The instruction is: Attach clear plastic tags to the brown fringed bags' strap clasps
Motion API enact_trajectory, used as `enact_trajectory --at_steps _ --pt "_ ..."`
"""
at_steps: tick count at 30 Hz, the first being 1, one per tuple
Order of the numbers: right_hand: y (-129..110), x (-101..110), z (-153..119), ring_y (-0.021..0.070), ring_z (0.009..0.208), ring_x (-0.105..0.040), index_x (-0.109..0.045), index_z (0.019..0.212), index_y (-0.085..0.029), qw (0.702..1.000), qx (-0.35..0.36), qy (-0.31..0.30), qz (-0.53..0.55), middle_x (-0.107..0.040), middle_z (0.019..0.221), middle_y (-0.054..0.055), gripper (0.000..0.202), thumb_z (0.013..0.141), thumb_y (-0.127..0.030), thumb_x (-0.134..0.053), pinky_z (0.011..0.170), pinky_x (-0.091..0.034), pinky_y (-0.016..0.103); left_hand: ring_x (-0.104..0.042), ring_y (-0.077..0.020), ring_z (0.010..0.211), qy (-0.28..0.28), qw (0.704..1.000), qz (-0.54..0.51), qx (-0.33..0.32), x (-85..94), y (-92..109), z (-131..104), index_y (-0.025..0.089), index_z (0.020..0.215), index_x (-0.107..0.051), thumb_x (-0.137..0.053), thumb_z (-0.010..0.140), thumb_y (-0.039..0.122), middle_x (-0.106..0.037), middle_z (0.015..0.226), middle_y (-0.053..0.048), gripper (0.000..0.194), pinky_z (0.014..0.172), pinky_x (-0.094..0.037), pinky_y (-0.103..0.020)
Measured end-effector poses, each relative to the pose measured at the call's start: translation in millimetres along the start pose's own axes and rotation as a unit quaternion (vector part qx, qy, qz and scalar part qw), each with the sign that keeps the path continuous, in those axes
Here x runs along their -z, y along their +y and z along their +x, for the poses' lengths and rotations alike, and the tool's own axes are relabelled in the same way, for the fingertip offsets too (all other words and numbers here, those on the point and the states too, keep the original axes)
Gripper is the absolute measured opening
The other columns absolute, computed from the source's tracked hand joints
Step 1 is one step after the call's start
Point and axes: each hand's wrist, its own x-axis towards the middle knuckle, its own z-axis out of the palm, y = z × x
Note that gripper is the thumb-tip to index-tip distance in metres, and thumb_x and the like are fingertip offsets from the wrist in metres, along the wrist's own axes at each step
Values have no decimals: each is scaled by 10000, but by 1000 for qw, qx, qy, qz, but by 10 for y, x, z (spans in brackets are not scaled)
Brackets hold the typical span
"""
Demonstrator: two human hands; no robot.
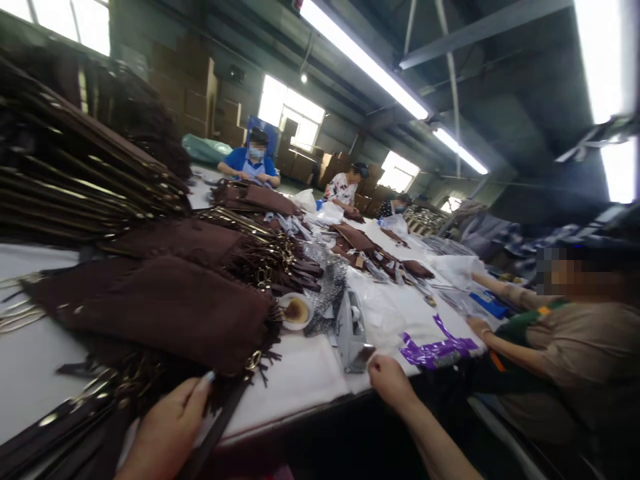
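Note:
A dark brown fringed bag (200, 313) with a gold-coloured clasp and a strap lies on the left part of the table. My left hand (173, 420) is closed at its near edge, thumb on top, the other fingers largely hidden. Under and beside it are more brown straps (75, 433) with metal fittings. My right hand (393, 381) is curled closed by the table's front edge, beside a grey box-like dispenser (353, 333); anything inside the fingers is hidden. Between the bag and the dispenser sits a small white dish (296, 311) with something brownish in it.
Tall stacks of brown bags (90, 153) rise at the left. More brown bags (370, 247), bubble wrap (327, 283) and a purple plastic wrapper (437, 347) lie on the white table (295, 380). A co-worker (575, 347) is close at the right; several others work farther back.

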Motion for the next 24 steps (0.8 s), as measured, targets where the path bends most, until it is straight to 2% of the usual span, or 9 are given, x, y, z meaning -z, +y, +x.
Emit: enact_trajectory --at_steps 2,4,6,8,12,15,19,24 --pt "-35 -59 -108 132 510 -464 -487 466 -179 997 22 -68 -21 -500 465 4 244 706 -197 -527 538 -313 257 -627 -176 648 -1 1000 2 -8 46 121 -74 231 729 -624 -349 893 377 -679 681 -9 352 614 -438 -237" --pt "-184 -177 -266 113 445 -450 -548 568 -169 978 41 -205 0 -546 499 -2 239 779 -276 -513 477 -295 238 -610 -171 653 17 999 16 -24 46 154 -113 223 726 -589 -322 924 336 -653 676 -20 351 635 -419 -247" --pt "-480 -355 -453 90 416 -433 -588 664 -159 948 56 -306 67 -588 547 -4 242 818 -332 -518 444 -280 218 -604 -171 661 34 998 39 -45 24 139 -142 218 743 -570 -301 945 303 -634 682 -30 347 651 -410 -257" --pt "-890 -593 -620 73 412 -423 -604 686 -149 923 75 -349 143 -608 562 -1 246 812 -354 -552 434 -277 202 -612 -177 687 43 994 69 -67 7 121 -178 211 780 -567 -284 959 281 -630 714 -43 342 671 -413 -267" --pt "-1702 -1160 -750 56 390 -401 -610 624 -136 882 74 -387 259 -580 512 -9 252 770 -340 -593 401 -259 186 -625 -200 732 45 984 144 -99 15 112 -253 186 840 -582 -243 978 266 -633 766 -71 375 698 -444 -293" --pt "-2056 -1509 -730 53 351 -382 -614 625 -138 883 46 -373 281 -590 498 -11 212 733 -320 -610 369 -255 190 -622 -206 725 37 969 202 -137 34 74 -295 177 893 -607 -229 980 234 -638 813 -78 392 657 -464 -299" --pt "-2215 -1722 -698 53 319 -366 -585 551 -150 912 25 -358 197 -564 446 -18 246 747 -296 -603 341 -261 191 -627 -205 735 33 953 248 -172 32 2 -320 179 965 -623 -246 965 165 -641 866 -83 377 638 -485 -298" --pt "-2223 -1746 -665 57 296 -370 -561 520 -166 931 16 -336 139 -530 396 -35 251 748 -258 -610 319 -266 181 -650 -214 735 16 957 258 -133 -21 17 -321 175 961 -615 -294 954 145 -656 851 -79 323 627 -494 -300"
